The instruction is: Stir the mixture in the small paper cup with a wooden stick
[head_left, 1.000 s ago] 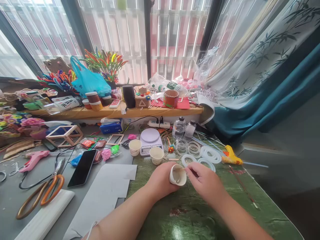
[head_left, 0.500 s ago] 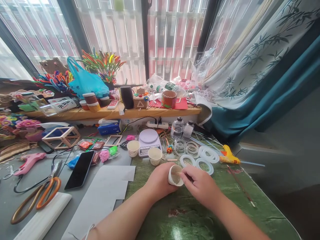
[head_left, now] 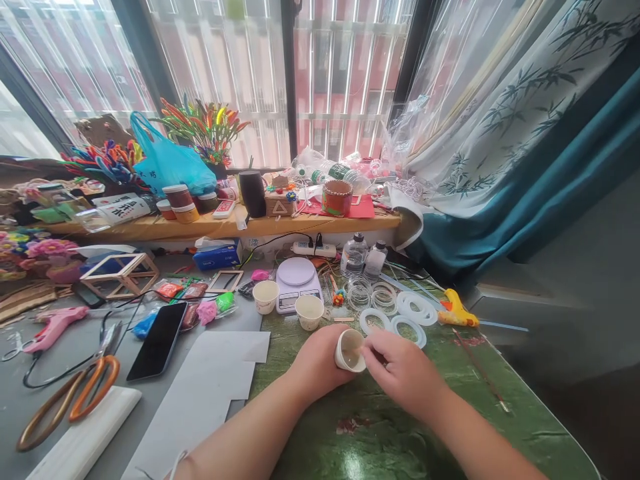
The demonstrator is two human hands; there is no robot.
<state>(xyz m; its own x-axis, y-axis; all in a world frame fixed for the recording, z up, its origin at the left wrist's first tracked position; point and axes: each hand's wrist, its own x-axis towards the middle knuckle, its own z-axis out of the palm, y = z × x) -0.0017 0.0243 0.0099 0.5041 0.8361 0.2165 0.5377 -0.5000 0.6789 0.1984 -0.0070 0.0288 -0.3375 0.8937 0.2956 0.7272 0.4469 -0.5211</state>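
Note:
My left hand is wrapped around a white paper cup, which leans so that its mouth faces me. Some clear-looking liquid shows inside. My right hand pinches a thin wooden stick whose lower end dips into the cup; most of it is hidden or blurred. Just beyond the hands stand two more paper cups, one closer and another to its left, beside a white kitchen scale. Translucent silicone ring moulds lie past my right hand.
Two clear bottles stand behind the rings. A yellow glue gun and a paintbrush lie to the right. White paper, a phone, large scissors and a pink glue gun occupy the left side.
The stick has shifted slightly inside the cup, with small motion of my right fingers. My left hand keeps its hold on the cup.

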